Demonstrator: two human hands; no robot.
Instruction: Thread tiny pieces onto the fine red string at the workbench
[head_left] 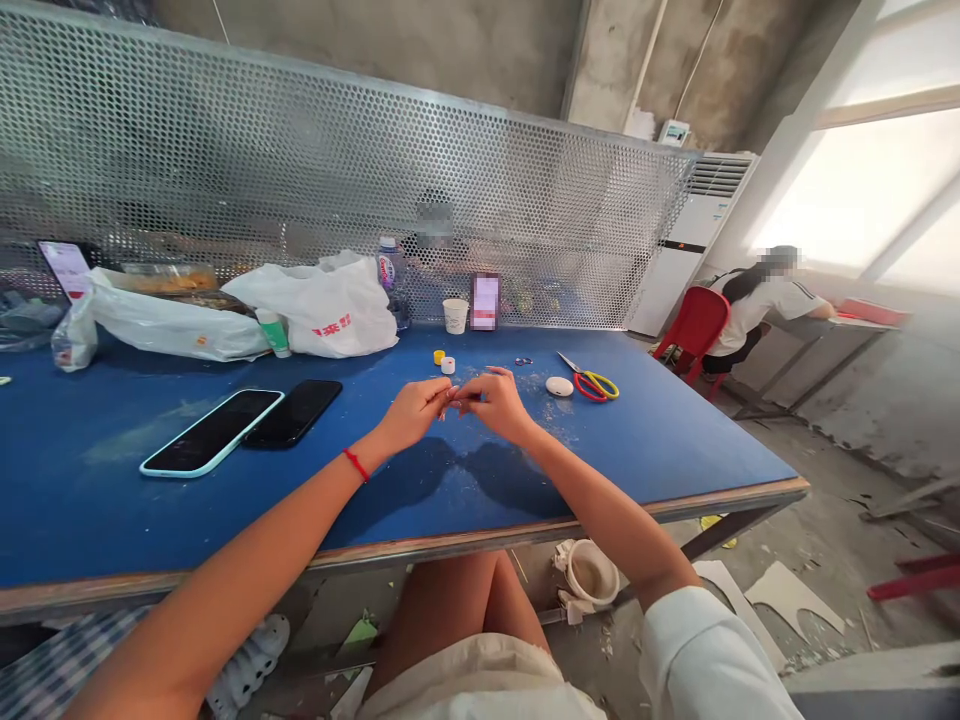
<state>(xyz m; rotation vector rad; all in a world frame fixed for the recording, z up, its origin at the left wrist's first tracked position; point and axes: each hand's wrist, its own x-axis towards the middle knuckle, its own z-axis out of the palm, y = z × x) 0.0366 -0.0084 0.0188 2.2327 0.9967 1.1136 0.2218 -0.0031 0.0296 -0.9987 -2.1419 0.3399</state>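
Observation:
Over the middle of the blue table, my left hand [414,411] and my right hand [495,404] meet at the fingertips. Both are closed in a pinch around something too small to make out. A red string bracelet [356,464] circles my left wrist. Just beyond the fingers stand a small white tub [448,365] and a yellow cap [439,357]. To the right of my right hand lie a white oval case [559,386], scissors [592,383] with red and yellow handles, and small dark rings [523,361].
Two phones, one in a light-blue case [211,435] and one black [294,414], lie left. White plastic bags [319,305], a bottle [390,275], a paper cup [454,316] and an upright phone [485,302] stand before the perforated metal screen [315,140]. A person [757,300] sits far right.

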